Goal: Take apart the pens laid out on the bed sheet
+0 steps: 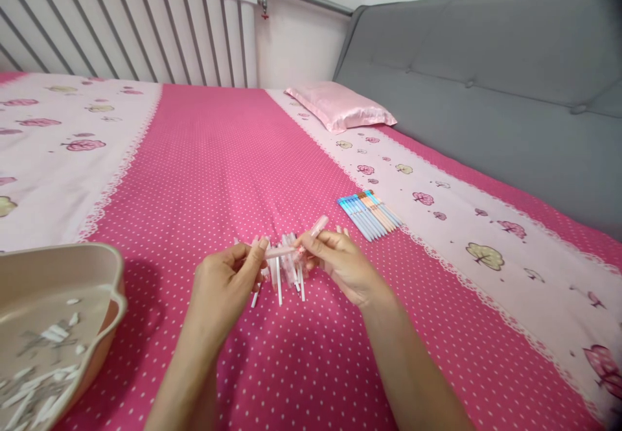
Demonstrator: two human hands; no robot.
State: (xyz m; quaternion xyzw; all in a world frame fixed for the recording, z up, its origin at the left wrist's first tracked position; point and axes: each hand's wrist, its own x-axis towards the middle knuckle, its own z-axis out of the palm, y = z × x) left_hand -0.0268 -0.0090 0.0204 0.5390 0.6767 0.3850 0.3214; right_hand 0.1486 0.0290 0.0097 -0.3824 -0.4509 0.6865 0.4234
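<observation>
Pinched between the thumb and fingers of my left hand [228, 279] is a slim translucent pink pen barrel [280, 251], pointing to the right. My right hand [343, 262] is closed on a second translucent pink pen part [319, 225], tilted up and to the right; whether it is a cap or a barrel I cannot tell. Its fingertips meet the right end of the barrel. Under both hands lies a loose pile of pink pen parts [290, 267] with thin white sticks [279, 285] poking out toward me. The hands partly cover this pile.
A row of blue and peach pens [369, 215] lies beyond my right hand on the pink dotted bedspread [208, 139]. At the left stands a beige basin [109, 259] holding scattered white and grey small pieces [56, 334]. Farther back are a pink pillow [340, 104], a grey headboard [486, 87] and a radiator [146, 26].
</observation>
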